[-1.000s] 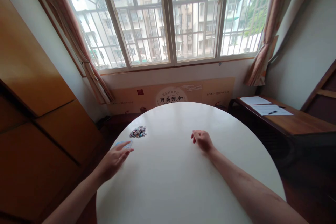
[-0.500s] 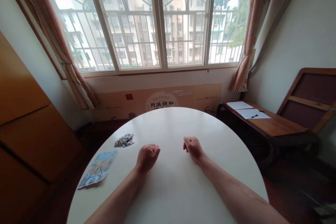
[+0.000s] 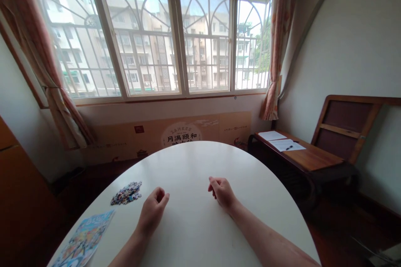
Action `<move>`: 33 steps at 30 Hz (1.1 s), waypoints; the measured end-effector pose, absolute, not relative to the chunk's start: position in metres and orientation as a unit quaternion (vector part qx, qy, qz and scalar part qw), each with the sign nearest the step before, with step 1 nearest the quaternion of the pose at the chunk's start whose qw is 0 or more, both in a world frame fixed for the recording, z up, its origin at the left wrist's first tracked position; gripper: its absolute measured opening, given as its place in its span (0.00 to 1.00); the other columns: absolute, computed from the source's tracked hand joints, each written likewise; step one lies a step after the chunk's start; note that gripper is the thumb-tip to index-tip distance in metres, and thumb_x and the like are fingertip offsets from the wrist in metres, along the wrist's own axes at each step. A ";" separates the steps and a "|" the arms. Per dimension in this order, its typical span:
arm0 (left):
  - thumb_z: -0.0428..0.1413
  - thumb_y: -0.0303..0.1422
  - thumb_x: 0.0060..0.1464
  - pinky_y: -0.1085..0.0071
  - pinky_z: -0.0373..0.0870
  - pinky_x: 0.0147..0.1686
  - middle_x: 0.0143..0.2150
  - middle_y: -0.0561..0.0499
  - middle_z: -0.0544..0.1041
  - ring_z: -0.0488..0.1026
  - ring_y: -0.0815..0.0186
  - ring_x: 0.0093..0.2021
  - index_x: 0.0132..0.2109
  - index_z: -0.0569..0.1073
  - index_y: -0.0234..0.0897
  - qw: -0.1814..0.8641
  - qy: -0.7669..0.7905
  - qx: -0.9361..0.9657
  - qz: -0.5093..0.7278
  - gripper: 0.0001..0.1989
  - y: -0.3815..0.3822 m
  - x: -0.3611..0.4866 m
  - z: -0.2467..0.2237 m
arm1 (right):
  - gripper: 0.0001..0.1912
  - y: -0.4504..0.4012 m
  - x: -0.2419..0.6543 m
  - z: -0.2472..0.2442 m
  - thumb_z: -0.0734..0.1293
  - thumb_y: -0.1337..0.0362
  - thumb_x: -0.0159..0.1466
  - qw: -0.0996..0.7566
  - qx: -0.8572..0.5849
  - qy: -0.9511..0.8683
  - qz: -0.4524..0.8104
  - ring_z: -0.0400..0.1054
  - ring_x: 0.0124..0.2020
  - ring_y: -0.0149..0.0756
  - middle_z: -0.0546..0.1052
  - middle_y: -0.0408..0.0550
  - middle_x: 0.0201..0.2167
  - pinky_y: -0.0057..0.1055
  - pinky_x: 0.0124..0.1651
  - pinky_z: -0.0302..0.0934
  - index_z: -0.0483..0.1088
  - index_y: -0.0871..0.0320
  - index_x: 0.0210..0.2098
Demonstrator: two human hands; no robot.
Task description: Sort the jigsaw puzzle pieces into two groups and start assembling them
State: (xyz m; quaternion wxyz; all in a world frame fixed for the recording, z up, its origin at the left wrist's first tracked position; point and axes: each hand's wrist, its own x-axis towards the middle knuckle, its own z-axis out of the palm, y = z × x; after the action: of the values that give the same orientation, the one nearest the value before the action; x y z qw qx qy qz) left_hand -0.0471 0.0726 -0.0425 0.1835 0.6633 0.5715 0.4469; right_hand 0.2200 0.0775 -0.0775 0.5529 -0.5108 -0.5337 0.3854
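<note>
My left hand (image 3: 154,208) is curled into a loose fist at the white round table (image 3: 194,233), with nothing visible in it. To its left lies a heap of small puzzle pieces (image 3: 127,193). A colourful picture sheet (image 3: 86,240) rests at the table's left edge, nearer to me than the heap. Across from it, my right hand (image 3: 223,192) is also closed, its fingers curled inward, and nothing shows in it. The two hands are apart, with bare tabletop between them.
To the right stands a wooden bench (image 3: 316,156) with papers (image 3: 288,145) and a pen on it. Beyond the table a printed cardboard panel (image 3: 232,127) leans below the barred window. Curtains (image 3: 271,100) hang at both sides, and a wooden cabinet (image 3: 21,187) is at left.
The view has shifted, and the table sits lower in it. My left hand has moved toward the puzzle heap and its curl has loosened a little. My right hand stays curled.
</note>
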 end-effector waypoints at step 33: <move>0.56 0.49 0.44 0.70 0.68 0.19 0.37 0.49 0.74 0.73 0.61 0.29 0.59 0.68 0.36 0.263 0.563 0.611 0.490 0.36 0.089 -0.053 -0.056 | 0.28 0.081 0.226 -0.066 0.66 0.41 0.58 0.616 -0.465 -0.439 0.459 0.56 0.14 0.26 0.66 0.42 0.13 0.24 0.15 0.53 0.67 0.59 0.17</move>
State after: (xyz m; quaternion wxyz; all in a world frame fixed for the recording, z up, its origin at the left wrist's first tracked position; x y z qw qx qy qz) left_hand -0.0531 0.0894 -0.0565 0.2635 0.6111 0.5629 0.4901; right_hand 0.2261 0.0814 -0.0664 0.6163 -0.4655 -0.4393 0.4589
